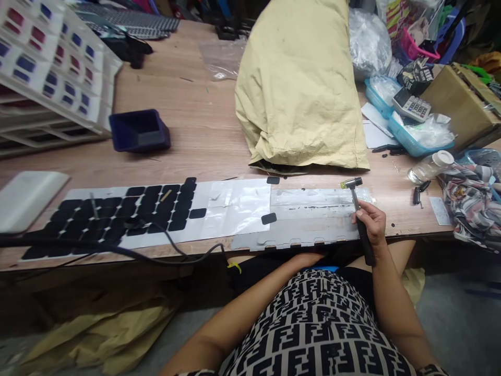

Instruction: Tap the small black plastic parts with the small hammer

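Right hand [371, 219] closed round black-handled hammer with yellow-and-silver head [365, 239], at right end of grey flat plate [313, 227], front edge of wood-grained surface [188, 125]. Left hand [313, 258] mostly below edge; grip can't be told. Loose grasp could drop hammer, denting plate.

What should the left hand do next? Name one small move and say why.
Probably bring the left hand up to steady the grey sheet: the right hand grips the hammer, its head near the sheet's far right corner, while the left is low, mostly hidden below the edge of the table.
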The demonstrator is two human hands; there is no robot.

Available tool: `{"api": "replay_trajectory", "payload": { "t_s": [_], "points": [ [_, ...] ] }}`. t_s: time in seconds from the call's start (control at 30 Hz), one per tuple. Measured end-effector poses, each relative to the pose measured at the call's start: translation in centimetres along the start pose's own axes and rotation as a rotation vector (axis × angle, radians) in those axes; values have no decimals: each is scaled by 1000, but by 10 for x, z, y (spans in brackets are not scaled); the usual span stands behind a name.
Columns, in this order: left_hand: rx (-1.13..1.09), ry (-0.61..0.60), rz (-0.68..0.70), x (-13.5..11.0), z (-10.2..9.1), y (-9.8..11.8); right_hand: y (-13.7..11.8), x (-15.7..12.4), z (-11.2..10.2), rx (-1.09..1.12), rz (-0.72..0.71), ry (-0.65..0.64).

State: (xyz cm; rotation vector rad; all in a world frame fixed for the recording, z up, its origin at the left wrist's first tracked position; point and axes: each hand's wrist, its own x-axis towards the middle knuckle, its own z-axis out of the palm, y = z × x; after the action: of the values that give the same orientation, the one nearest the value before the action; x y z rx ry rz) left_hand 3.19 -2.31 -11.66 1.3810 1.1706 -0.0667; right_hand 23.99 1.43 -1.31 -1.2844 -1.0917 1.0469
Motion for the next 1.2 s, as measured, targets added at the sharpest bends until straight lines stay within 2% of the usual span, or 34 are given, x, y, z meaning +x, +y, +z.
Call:
{"api": "replay_trajectory", "payload": {
  "t_s": [0.07, 0.13, 0.23, 0.27, 0.3, 0.33, 0.37, 0.43, 0.47, 0.5, 0.57, 0.67, 0.8, 0.97, 1.03, 1.1, 1.2],
  "points": [
    [77, -83, 51, -20, -3, 12, 0, 0, 0, 13, 1, -5],
    [157, -150, 189, -47, -14, 30, 1, 0, 0, 20, 6, -13],
    [110, -198, 403, -80, -46, 65, 1, 0, 0, 31, 5, -24],
    [46, -219, 434, -84, -60, 76, 1, 0, -1, 35, 2, -27],
    [-13, -187, 433, -83, -75, 86, 1, 0, -1, 38, -2, -30],
    [-54, -83, 397, -77, -90, 94, 1, 0, -1, 38, -5, -31],
    [-55, 80, 345, -66, -106, 100, 1, 0, -1, 36, -8, -32],
    [29, 595, 223, -35, -133, 107, 2, 1, -1, 29, -10, -30],
    [89, 807, 186, -17, -144, 108, 2, 1, -2, 24, -11, -29],
    [120, 941, 157, -1, -153, 109, 2, 1, -2, 19, -10, -29],
    [149, 1111, 96, 26, -165, 109, 2, 1, -2, 11, -8, -33],
    [136, 1212, 26, 48, -172, 108, 3, 2, -2, 20, -9, -40],
    [101, 1240, -30, 53, -177, 108, 5, 2, -2, 45, -11, -43],
    [108, 1121, -81, 32, -176, 107, 4, 1, -2, 36, -8, -49],
    [125, 1033, -32, 15, -166, 104, 4, 1, -2, 43, -6, -53],
    [138, 893, 52, -2, -152, 99, 4, 1, -2, 40, -12, -54],
    [204, 712, 260, -17, -131, 90, 5, 0, -1, -5, -20, -59]
  ]
}}
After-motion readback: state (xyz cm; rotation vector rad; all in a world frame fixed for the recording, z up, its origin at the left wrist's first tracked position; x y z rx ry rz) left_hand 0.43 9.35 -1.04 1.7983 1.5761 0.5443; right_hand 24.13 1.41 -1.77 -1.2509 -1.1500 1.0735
